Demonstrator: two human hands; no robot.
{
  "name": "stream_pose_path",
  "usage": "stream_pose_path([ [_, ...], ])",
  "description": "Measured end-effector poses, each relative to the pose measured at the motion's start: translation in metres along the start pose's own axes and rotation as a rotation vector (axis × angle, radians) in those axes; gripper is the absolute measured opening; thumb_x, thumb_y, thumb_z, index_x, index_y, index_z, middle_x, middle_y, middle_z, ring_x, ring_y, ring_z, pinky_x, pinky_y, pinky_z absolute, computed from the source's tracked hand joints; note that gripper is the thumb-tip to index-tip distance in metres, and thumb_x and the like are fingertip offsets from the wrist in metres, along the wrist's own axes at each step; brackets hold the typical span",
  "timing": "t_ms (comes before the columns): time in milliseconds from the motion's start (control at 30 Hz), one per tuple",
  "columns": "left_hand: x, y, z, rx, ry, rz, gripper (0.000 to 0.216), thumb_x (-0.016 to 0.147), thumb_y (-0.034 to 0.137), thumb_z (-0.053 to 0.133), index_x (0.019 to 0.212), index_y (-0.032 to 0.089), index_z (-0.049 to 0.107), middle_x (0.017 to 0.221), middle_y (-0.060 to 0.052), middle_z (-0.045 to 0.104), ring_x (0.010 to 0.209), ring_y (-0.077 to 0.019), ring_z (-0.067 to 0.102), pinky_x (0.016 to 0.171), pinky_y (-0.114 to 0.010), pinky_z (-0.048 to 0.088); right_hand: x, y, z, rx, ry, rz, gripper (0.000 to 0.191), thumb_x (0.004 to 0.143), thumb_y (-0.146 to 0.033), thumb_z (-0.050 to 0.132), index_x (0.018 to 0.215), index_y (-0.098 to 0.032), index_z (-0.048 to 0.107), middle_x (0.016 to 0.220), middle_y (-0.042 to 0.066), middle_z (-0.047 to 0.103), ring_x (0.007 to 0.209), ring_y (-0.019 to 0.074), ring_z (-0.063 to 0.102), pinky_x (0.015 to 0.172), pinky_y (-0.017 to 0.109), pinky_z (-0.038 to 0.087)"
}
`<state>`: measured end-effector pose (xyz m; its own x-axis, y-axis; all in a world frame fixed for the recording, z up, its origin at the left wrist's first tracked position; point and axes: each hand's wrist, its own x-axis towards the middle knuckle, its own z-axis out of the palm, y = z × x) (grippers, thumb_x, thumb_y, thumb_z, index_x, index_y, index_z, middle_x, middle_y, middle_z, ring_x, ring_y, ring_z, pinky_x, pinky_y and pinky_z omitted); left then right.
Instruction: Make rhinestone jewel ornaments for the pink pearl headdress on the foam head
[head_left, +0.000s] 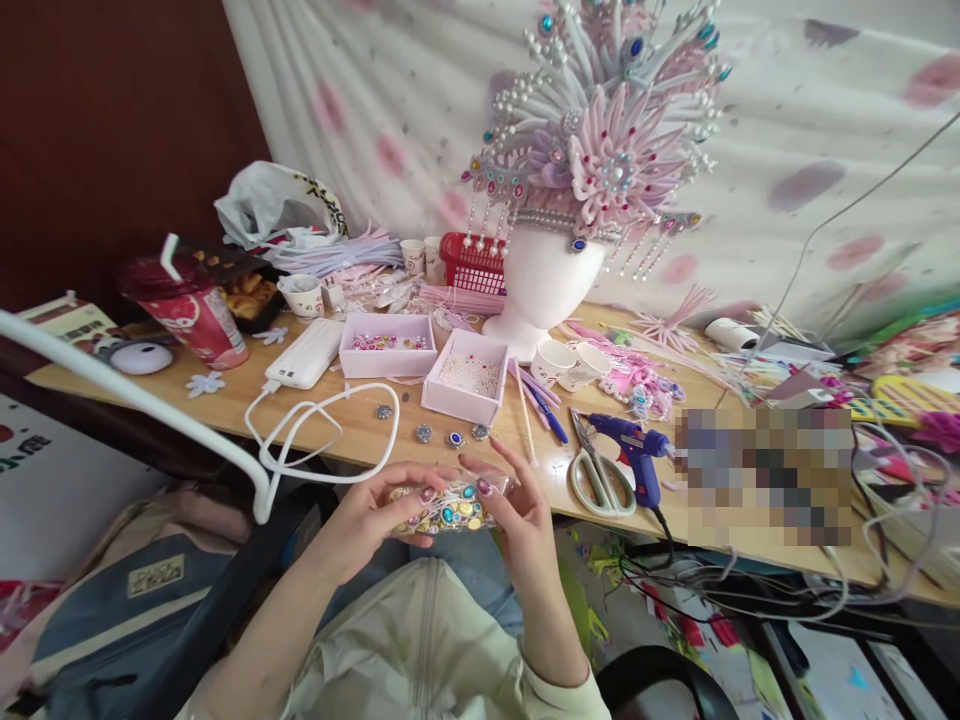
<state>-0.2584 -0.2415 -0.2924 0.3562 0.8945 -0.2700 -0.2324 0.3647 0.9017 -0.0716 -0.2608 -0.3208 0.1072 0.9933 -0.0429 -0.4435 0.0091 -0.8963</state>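
Observation:
My left hand (pixel 375 515) and my right hand (pixel 517 510) together hold a small clear bag of gold-rimmed gem ornaments (pixel 448 510) just below the table's front edge. Fingers of both hands pinch the bag from either side. Several loose gem ornaments (pixel 424 432) lie on the wooden table (pixel 360 420) just beyond my hands. Behind them stand two pink open boxes, one with beads (pixel 466 375) and one with small gems (pixel 388 345). A pink and purple beaded headdress (pixel 600 140) sits on a white head form (pixel 541 285) at the back.
A blue glue gun (pixel 636 450) and scissors (pixel 596 475) lie to the right. A white power bank (pixel 304 355) with a looped cable (pixel 315 435) lies at left, near a red cup (pixel 196 315). A red basket (pixel 472 262), paper cups and pink stems crowd the back.

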Motion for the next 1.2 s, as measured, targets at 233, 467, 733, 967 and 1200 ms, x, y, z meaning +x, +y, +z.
stream_pose_path([
  [233,0.004,0.000,-0.017,-0.126,-0.170,-0.053,0.027,0.068,0.033,0.091,0.089,0.020,0.079,0.125,-0.009,0.073,0.092,-0.0185,0.072,0.068,-0.020,0.062,0.004,-0.002,-0.007,-0.039,-0.042,-0.036,0.005,0.073,-0.028,0.077,0.071,-0.024,0.079,0.115,0.006,0.077,0.093,0.0215,0.070,0.078,0.029,0.050],
  [467,0.007,-0.002,-0.022,-0.235,-0.200,-0.065,0.025,0.064,0.022,0.093,0.081,0.019,0.075,0.112,-0.007,0.077,0.085,-0.0153,0.074,0.067,-0.016,0.060,0.005,-0.008,-0.005,-0.030,-0.124,0.003,0.008,0.072,-0.024,0.073,0.067,-0.023,0.078,0.117,0.007,0.077,0.087,0.0190,0.070,0.063,0.023,0.046],
  [733,0.013,0.002,-0.031,-0.249,-0.183,-0.012,0.034,0.067,0.037,0.092,0.071,0.017,0.064,0.110,-0.009,0.076,0.086,-0.0164,0.072,0.065,-0.018,0.059,0.006,-0.025,-0.029,-0.050,-0.261,-0.051,0.033,0.086,-0.043,0.063,0.068,-0.018,0.076,0.109,0.013,0.076,0.089,0.0241,0.071,0.069,0.029,0.057],
  [967,0.013,0.010,0.011,0.048,-0.122,-0.041,0.045,0.062,0.048,0.092,0.084,0.019,0.065,0.104,-0.009,0.076,0.074,-0.0172,0.069,0.053,-0.020,0.054,-0.007,-0.054,-0.014,-0.477,-0.164,0.074,0.047,0.079,-0.052,0.081,0.110,-0.021,0.066,0.106,0.008,0.074,0.084,0.0174,0.070,0.070,0.025,0.058],
  [1200,0.026,0.030,0.017,0.126,-0.209,-0.096,0.059,0.065,0.061,0.087,0.109,0.025,0.071,0.114,-0.009,0.076,0.083,-0.0224,0.073,0.060,-0.025,0.059,0.004,-0.066,-0.008,-0.336,-0.179,0.377,0.060,0.064,-0.066,0.085,0.089,-0.015,0.066,0.064,0.002,0.067,0.049,0.0137,0.065,0.042,0.019,0.050],
])
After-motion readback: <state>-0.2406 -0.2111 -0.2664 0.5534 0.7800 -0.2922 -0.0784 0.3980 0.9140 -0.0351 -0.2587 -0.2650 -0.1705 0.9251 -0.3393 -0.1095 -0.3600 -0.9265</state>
